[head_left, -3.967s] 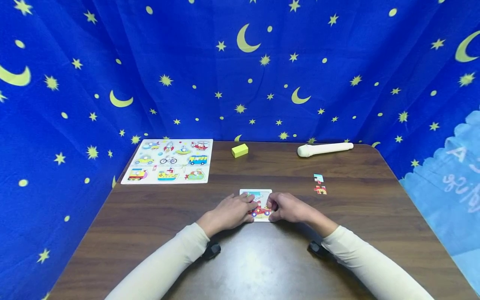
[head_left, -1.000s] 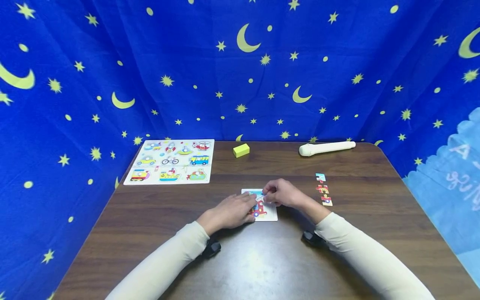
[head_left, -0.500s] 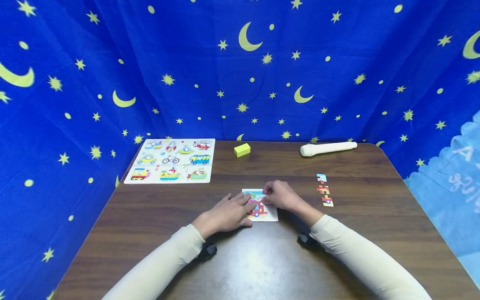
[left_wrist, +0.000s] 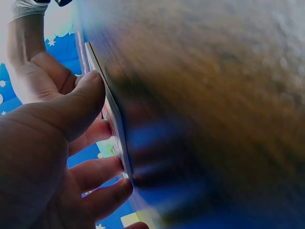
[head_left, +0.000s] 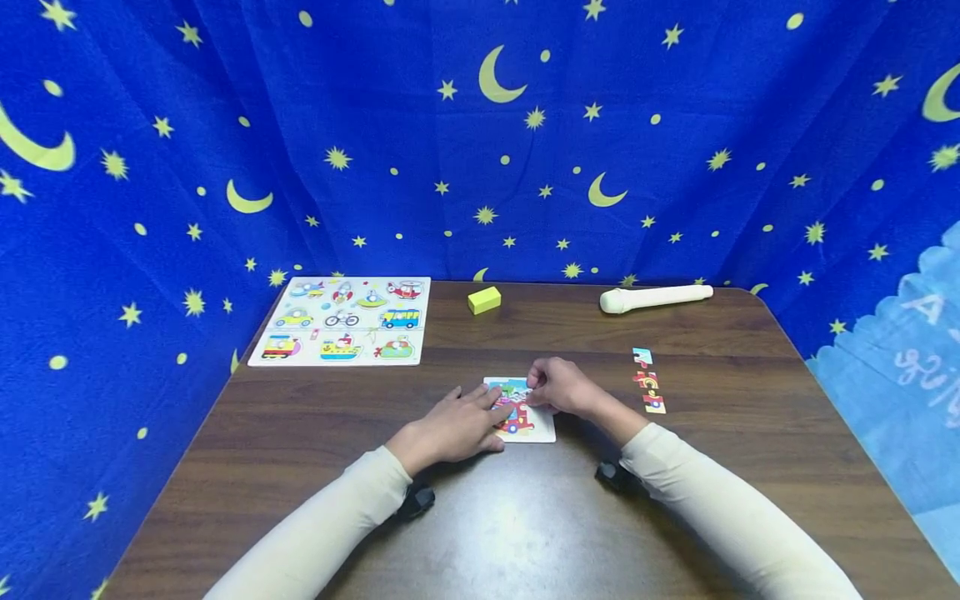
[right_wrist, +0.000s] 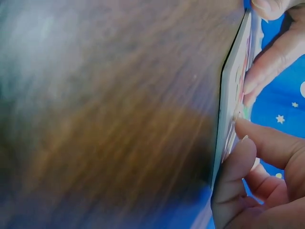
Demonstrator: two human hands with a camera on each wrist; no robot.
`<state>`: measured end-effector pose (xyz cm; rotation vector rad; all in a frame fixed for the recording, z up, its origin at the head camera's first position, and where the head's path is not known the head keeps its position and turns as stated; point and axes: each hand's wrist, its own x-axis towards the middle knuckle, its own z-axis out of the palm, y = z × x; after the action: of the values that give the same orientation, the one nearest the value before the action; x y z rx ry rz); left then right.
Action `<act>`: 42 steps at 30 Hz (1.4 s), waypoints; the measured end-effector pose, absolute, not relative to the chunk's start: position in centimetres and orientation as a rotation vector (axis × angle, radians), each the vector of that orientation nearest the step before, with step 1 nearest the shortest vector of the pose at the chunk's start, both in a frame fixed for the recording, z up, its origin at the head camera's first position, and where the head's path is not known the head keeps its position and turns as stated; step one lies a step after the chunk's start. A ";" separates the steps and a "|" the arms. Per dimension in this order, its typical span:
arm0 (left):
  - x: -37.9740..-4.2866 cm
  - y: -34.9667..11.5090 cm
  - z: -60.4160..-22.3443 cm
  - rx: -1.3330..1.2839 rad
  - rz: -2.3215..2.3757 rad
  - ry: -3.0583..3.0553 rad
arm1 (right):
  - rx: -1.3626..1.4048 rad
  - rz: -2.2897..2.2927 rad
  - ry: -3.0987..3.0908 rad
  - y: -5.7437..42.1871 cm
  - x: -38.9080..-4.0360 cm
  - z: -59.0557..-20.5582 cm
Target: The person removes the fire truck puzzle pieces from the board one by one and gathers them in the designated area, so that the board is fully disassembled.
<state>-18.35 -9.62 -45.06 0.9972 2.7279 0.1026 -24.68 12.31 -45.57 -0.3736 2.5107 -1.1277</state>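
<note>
Nearest you: off-white left sleeve point(head_left: 322, 521) and right sleeve point(head_left: 738, 508), each with a black wrist device below the cuff, left device point(head_left: 417, 502) and right device point(head_left: 613, 476), over the brown wood-grain tabletop point(head_left: 510, 525).

Your left hand point(head_left: 453, 427) is palm down, fingers apart, tips on the left part of the small jigsaw board point(head_left: 543, 433), thumb at its near-left corner. Board lies flat on the tabletop, centered between your hands. Red vehicle picture shows between them; bare pale area at the near-right corner.

Your right hand point(head_left: 566, 392) is at the board's far-right part. Thumb and index tips nearly together, right at the board's surface; can't tell if they're clamped on a piece. Other fingers curled behind.

Beyond your right hand, loose jigsaw pieces on the tabletop, bunched in a line: light-blue piece point(head_left: 642, 357) farthest, red-and-yellow ones nearer you. Can't tell if they touch.

Farther back, left to right: vehicle peg puzzle point(head_left: 368, 320) lying flat, picture side up; yellow block point(head_left: 484, 301); cream club-shaped stick point(head_left: 660, 297), thick end left.

Behind it all: blue curtain point(head_left: 412, 125) with yellow moons and stars, paler blue patch with white lettering point(head_left: 896, 350) at right.
</note>
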 end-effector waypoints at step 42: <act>-18.4 -9.7 -45.1 1.025 0.103 2.739 | -0.352 -1.175 2.638 29.7 -31.3 -45.3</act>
<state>-18.44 -9.70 -45.10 1.0254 2.7389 0.1026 -31.33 29.68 -45.34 -0.3519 2.6376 -1.1746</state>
